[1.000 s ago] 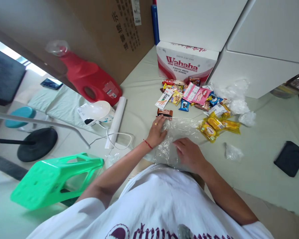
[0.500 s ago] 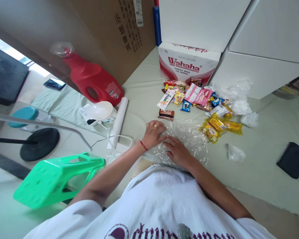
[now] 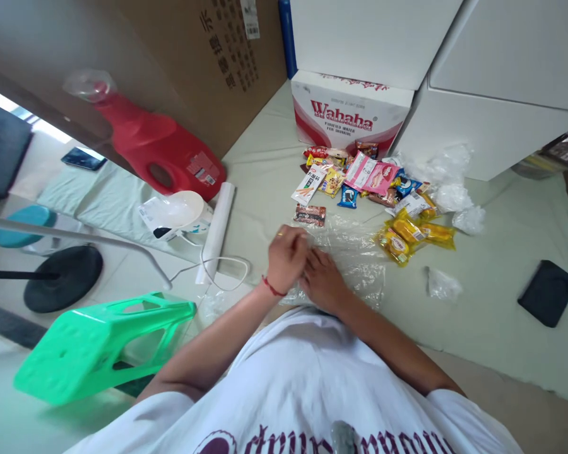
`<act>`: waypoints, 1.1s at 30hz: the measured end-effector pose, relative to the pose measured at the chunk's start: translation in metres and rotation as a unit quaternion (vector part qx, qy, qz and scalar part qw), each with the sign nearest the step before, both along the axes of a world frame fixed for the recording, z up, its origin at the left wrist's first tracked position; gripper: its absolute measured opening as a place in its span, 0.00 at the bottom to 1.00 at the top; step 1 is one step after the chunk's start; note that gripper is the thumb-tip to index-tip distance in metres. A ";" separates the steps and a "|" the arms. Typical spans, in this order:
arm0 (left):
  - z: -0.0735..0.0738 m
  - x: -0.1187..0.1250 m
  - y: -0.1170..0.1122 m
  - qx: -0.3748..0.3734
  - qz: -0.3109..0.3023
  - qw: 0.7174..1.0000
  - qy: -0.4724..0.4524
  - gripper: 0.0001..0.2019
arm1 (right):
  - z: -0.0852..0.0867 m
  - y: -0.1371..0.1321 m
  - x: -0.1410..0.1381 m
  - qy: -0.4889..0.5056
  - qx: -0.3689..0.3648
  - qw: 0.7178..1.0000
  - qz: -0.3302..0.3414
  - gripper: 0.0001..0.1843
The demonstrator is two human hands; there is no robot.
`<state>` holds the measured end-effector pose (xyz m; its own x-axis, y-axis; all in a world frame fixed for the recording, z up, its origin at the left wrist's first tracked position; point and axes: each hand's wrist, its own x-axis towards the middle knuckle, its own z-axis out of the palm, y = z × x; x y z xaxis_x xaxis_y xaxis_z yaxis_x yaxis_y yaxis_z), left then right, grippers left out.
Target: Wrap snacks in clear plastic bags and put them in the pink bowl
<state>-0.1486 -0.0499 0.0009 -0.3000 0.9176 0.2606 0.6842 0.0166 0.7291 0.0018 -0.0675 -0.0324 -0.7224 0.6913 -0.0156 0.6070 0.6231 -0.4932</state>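
Observation:
A clear plastic bag [image 3: 355, 258] lies flat on the pale green mat [image 3: 492, 296] just in front of me. My left hand [image 3: 286, 255] and my right hand [image 3: 322, 280] are pressed close together at the bag's near left edge, fingers curled and pinching the plastic. A brown snack packet [image 3: 309, 215] lies just beyond my left hand. Farther back sits a pile of several wrapped snacks [image 3: 360, 180], with yellow packets [image 3: 407, 232] to the right of the bag.
A Wahaha carton [image 3: 348, 116] and white cabinets [image 3: 478, 82] stand behind the snacks. A red jug [image 3: 156, 148], a white appliance [image 3: 175, 214] with a cord, a paper roll [image 3: 215, 230] and a green stool [image 3: 104, 340] are at left. Crumpled clear bags [image 3: 447, 192] and a black pouch [image 3: 546, 293] lie at right.
Both hands have drawn together from flat on the bag to a pinch at its near left edge. The bag has bunched slightly towards me.

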 end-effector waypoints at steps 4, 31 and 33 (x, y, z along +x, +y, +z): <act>-0.025 0.016 0.011 -0.044 -0.105 0.988 0.102 0.19 | 0.016 0.005 0.010 0.042 -0.023 0.998 0.050 0.20; -0.049 0.003 0.010 -0.111 -0.180 0.942 0.260 0.28 | 0.054 0.278 0.134 -0.147 0.239 0.960 0.012 0.19; -0.048 0.003 0.010 -0.108 -0.178 0.945 0.253 0.27 | 0.057 0.303 0.134 -0.142 0.225 0.964 0.025 0.17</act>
<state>-0.1459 -0.0402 -0.0466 0.1512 0.9851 0.0820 0.9346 -0.1695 0.3126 0.1362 0.2357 0.0242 -0.7656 0.6387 0.0765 0.6415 0.7670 0.0157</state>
